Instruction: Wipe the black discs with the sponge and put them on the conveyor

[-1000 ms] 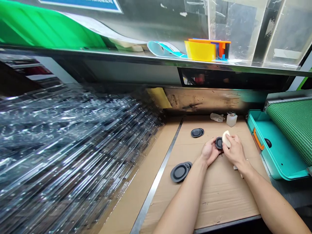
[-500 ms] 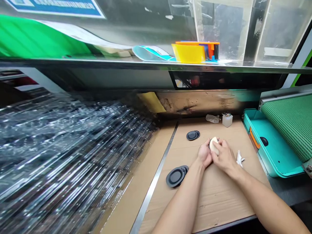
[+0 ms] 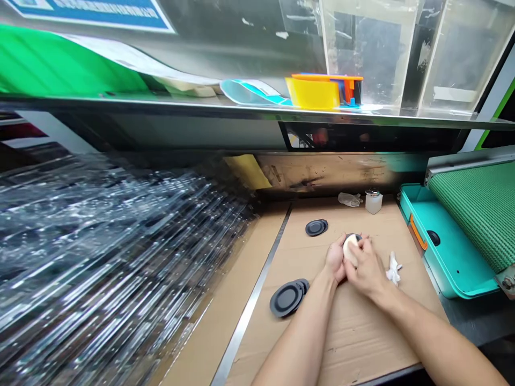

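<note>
Since the first moment, my hands have closed in toward each other: the dark round disc (image 3: 353, 236) that showed plainly between them is now almost covered, with only its upper rim in sight, and the pale pad (image 3: 351, 250) has come down onto it. My left hand (image 3: 336, 259) is curled around the disc's left side, fingers bent and nearly closed, gripping it. My right hand (image 3: 365, 269) is arched over from the right, its fingers folded on the pad and pressing it against the disc. The two hands touch or nearly touch, and how the fingers lie underneath is hidden. Both forearms reach up from the bottom of the view and angle inward, the left one steeper, the right one lower and flatter, with my wrists bent slightly.

All this happens above a cardboard sheet (image 3: 362, 338) on the counter. Just left of my left wrist sits a stack of dark discs (image 3: 286, 299), and a smaller stack (image 3: 316, 228) lies farther ahead. A crumpled white cloth (image 3: 394, 270) lies just beside my right hand. Ahead are a small clear bottle (image 3: 373, 203) and a crumpled plastic bag (image 3: 349, 199). To the right stands a teal tray (image 3: 446, 252).
</note>
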Tool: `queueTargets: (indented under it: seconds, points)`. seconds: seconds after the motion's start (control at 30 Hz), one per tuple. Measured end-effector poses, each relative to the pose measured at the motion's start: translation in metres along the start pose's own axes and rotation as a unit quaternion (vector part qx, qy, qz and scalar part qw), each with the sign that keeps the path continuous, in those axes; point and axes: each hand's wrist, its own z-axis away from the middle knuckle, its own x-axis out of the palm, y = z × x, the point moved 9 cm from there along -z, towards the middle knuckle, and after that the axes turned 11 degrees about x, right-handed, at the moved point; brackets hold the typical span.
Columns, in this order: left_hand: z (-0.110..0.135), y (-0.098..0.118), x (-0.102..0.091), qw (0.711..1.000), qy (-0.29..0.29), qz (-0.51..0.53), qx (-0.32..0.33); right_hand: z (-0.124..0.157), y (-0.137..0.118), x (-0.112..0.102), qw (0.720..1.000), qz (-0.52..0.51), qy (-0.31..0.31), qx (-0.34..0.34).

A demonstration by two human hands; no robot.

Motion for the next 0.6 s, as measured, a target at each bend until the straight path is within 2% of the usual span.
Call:
queueTargets:
  seconds: [0.07,0.17,0.3,0.37,0.5,0.6]
  points:
    - [-0.001,0.002,0.001,1.000,-0.006,0.008,0.004,0.001,-0.002,-0.002,1.000,0.003,0.002,-0.010]
    - [-0.002,0.006,0.002,0.999,-0.005,0.009,0.031,-0.001,0.007,-0.008,0.999,0.014,0.018,0.036]
    - [0.000,0.001,0.004,1.000,-0.009,0.015,0.003,-0.002,0.001,-0.001,1.000,-0.002,-0.007,-0.019]
    - [0.000,0.003,0.004,1.000,-0.005,0.009,0.017,-0.010,0.010,-0.003,1.000,0.002,0.003,-0.006]
    - [0.000,0.009,0.002,0.999,0.020,0.008,0.044,-0.030,0.040,-0.024,0.996,-0.062,0.036,0.058]
    - [-0.002,0.013,0.003,0.998,0.028,0.024,0.058,-0.031,0.040,-0.039,0.990,-0.137,0.026,0.036]
